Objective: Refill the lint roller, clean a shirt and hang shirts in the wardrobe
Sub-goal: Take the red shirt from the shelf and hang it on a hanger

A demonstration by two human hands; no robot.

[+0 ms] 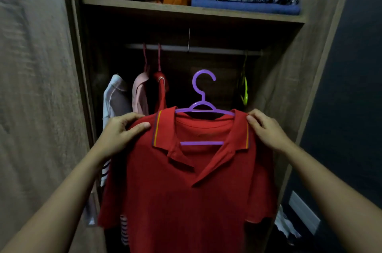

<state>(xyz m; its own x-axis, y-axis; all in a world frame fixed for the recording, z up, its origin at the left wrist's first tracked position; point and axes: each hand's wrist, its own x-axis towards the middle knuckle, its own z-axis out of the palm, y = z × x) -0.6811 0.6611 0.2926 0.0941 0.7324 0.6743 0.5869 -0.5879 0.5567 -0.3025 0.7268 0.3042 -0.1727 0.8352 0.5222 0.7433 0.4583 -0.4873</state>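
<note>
Now the left hand and right hand each pinch a shoulder of the red polo shirt, which sits on a purple hanger before the open wardrobe, hook below the rail. Its hem is cut off, and dim hanging clothes behind are partly hidden; folded fabrics lie on the shelf above.

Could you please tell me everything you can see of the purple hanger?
The purple hanger looks like smooth plastic: an open hook on top, arched shoulders and a straight lower bar showing through the open collar. It stands upright inside the red polo shirt, its ends hidden under the shoulders, where the left hand and right hand pinch the cloth. Its hook is free, below the rail.
</note>
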